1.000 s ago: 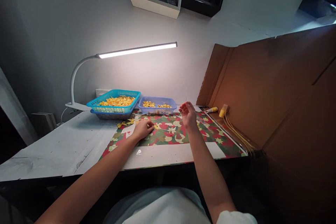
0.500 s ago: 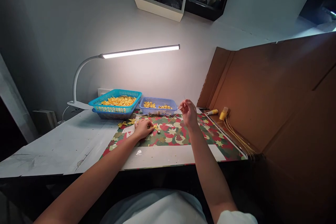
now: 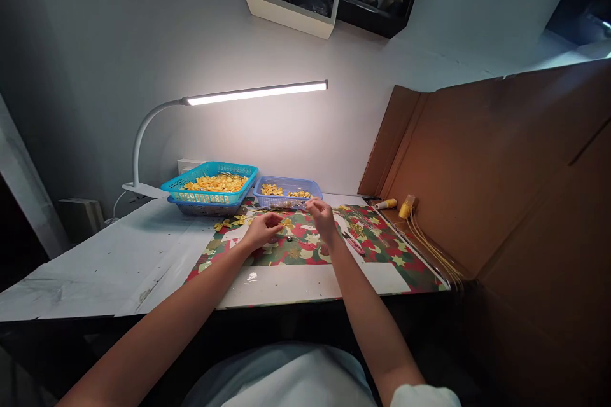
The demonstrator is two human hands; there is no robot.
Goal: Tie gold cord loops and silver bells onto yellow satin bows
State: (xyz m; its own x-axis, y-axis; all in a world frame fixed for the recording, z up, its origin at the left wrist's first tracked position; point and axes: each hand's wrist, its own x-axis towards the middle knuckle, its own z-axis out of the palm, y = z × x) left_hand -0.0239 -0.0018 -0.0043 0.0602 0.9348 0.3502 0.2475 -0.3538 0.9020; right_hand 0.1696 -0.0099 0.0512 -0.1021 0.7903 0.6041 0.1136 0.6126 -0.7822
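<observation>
My left hand is closed in a pinch on a small yellow ribbon bow, just above the patterned mat. My right hand is raised to the right of the bow, its fingers pinched together; what they hold is too small to make out. A small shiny metallic ball lies on the mat below the bow, between the hands. More yellow bows lie left of my left hand. Right of my right wrist is a tool with pink handles, partly hidden by the forearm.
A turquoise basket heaped with yellow bows sits stacked on a blue one. Beside it is a periwinkle basket with small golden pieces. A lit lamp overhangs the table. Cardboard, glue-like yellow bottles and thin cords are at right.
My right hand has moved left and a little down, closer to my left hand, uncovering the pink-handled tool. My left hand has lifted slightly, and the bow shows more clearly.
</observation>
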